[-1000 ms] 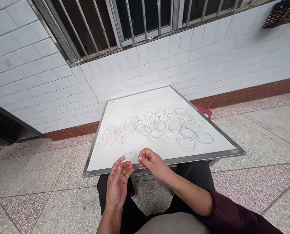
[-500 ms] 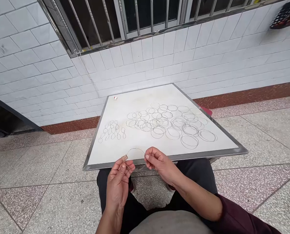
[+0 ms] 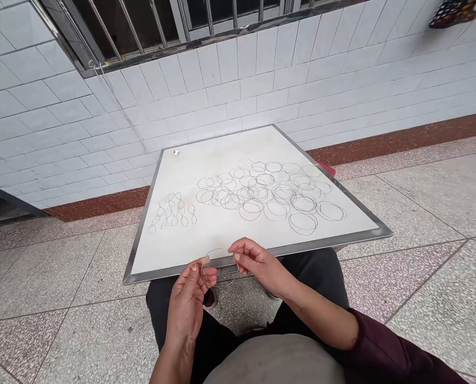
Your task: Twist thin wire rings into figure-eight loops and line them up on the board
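Both the left hand (image 3: 190,288) and right hand (image 3: 257,264) grasp a thin ring (image 3: 218,249) at the table's (image 3: 222,144) near edge. Similar rings (image 3: 303,223) overlap toward its right edge.

Setting type not established; possibly a tiled corridor or yard. Noted: white-tiled wall (image 3: 222,106), barred window (image 3: 142,26), speckled stone-chip floor (image 3: 110,336) with joint lines, and a metal-edged tabletop (image 3: 222,146) against the wall.
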{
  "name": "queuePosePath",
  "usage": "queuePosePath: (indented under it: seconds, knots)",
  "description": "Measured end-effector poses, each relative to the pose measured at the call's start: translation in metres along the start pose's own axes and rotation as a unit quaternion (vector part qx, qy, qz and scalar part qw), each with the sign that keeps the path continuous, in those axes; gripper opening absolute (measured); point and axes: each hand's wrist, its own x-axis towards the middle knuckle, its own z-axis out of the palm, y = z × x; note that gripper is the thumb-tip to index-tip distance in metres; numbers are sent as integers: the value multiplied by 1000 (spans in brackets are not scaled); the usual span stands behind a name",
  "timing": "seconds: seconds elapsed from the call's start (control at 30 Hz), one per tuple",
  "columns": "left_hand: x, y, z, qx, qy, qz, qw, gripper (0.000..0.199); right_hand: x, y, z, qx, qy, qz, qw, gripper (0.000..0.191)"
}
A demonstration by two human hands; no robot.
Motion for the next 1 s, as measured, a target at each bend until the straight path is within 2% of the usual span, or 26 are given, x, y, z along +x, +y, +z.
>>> queuePosePath:
  seconds: [0.17, 0.47, 1.0]
  knots:
    - [0, 2, 0, 17, -18, -35, 999, 39, 1, 4, -4, -16, 7, -6, 1000, 19]
    - [-4, 3, -3, 34, -53, -64, 996, 32, 0, 0, -5, -81, 22, -9, 996, 19]
    - [0, 1, 0, 8, -27, -80, 996, 32, 2, 2, -10, -95, 33, -15, 995, 18]
